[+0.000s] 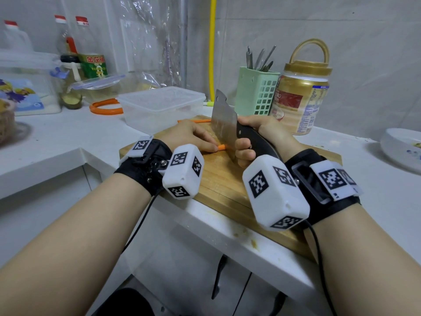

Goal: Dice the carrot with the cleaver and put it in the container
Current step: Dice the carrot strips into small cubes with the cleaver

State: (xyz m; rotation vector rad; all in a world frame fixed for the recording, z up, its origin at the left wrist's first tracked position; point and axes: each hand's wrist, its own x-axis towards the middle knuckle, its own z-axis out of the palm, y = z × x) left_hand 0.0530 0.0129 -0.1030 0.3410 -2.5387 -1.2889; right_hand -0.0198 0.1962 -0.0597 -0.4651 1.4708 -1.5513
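On the wooden cutting board [218, 185] lies a thin orange carrot strip [221, 147]. My left hand [191, 135] pins it down, fingertips curled over its near end. My right hand [257, 137] grips the black handle of the cleaver [224, 119], whose blade stands edge-down on the board right beside my left fingers. Another carrot strip [196, 121] lies at the board's far edge. A clear plastic container [159, 106] stands open just behind the board; its contents are hard to make out.
A green utensil basket [256, 92] and a gold-lidded jar [300, 96] stand behind the board on the right. A white dish [403, 147] sits far right. An orange ring [106, 107], bottles and lidded boxes crowd the back left. The counter edge runs close below the board.
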